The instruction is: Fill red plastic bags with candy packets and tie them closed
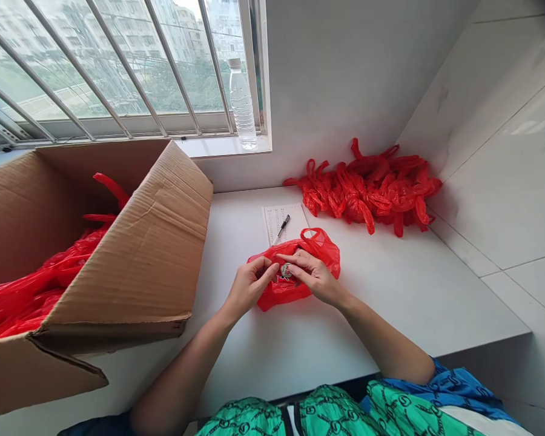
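A white counter carries the gripped red plastic bag, with a handwritten sheet just beyond the grip, a heap of red bags beyond and right, and an open cardboard box left.

Thin red plastic carrier bag lay bunched at centre of frame, a little below middle, on the white countertop. Film was glossy, creased, slightly translucent. One loop handle stood up at the bag's upper right, puffed open. Second handle could not be told apart in the folds. Bottom corner sagged to a rounded point at lower left of the bag. Mouth faced up. Small round object sat in it near the bag's middle, greyish rim, partly hidden, markings too small to read. Bag's top edge was just below the ruled paper sheet.
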A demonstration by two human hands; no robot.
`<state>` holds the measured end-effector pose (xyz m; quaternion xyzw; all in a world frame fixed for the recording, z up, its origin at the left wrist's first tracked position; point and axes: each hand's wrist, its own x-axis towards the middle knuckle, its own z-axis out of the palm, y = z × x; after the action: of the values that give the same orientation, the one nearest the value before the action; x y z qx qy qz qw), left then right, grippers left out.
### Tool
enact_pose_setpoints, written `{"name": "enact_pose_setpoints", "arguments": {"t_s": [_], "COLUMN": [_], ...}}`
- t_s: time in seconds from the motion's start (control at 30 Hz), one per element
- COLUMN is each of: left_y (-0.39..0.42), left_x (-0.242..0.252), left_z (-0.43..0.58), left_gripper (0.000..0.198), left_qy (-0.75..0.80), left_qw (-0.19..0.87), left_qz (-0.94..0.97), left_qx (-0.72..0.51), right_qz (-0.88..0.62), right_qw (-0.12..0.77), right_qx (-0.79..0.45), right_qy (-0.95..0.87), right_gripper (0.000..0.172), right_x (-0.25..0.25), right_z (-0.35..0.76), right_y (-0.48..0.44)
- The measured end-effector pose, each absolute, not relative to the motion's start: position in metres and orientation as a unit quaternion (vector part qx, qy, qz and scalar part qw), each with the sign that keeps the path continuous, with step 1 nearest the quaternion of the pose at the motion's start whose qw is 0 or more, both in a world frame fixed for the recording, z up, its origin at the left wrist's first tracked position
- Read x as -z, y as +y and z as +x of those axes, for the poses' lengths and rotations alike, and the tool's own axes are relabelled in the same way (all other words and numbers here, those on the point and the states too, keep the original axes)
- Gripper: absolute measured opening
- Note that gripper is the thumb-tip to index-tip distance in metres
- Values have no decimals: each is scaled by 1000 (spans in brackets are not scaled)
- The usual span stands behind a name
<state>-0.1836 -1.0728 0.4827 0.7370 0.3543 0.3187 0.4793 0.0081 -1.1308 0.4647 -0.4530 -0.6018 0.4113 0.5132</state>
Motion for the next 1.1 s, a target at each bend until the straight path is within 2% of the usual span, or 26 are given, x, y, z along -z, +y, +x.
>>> {"name": "enact_pose_setpoints", "arguments": {"t_s": [0.13, 0.3, 0.4, 0.47, 0.6, 0.7, 0.8, 0.93, 1.1], "left_y": [-1072, -1074, -1072, -1069, -1061, -1061, -1066, -1069, -1067], "left_x": [-484, -483, -481, -478, -472, -471, -469, -462, -457], "left_z": [-184, -183, -184, -186, -190, -188, -183, -178, -179], "left_gripper": [41, 40, 40, 42, 43, 36, 32, 33, 30], "left_qy": [332, 334, 353, 387, 484, 508, 485, 412, 394], "left_qw": [542, 540, 500, 421, 175, 80, 45, 54, 88], "left_qz": [713, 710, 734, 778, 846, 851, 867, 904, 907], "left_qx": [-296, -304, -295, -260, -140, -110, -105, -105, -124], "right_qz": [-429, -407, -423, -472, -601, -664, -683, -691, -708], "right_qw": [535, 552, 547, 528, 406, 284, 196, 121, 65], "right_qx": [-490, -509, -471, -397, -205, -124, -100, -83, -46], "right_qy": [-538, -520, -547, -584, -657, -680, -697, -708, -702], "right_gripper": [34, 30, 31, 34, 31, 18, 12, 17, 37], "right_x": [-468, -471, -471, -470, -475, -481, -483, -479, -476], "right_z": [8, 6, 8, 14, 34, 47, 49, 43, 34], "right_y": [-1131, -1132, -1131, -1129, -1129, -1133, -1138, -1141, -1140]}}
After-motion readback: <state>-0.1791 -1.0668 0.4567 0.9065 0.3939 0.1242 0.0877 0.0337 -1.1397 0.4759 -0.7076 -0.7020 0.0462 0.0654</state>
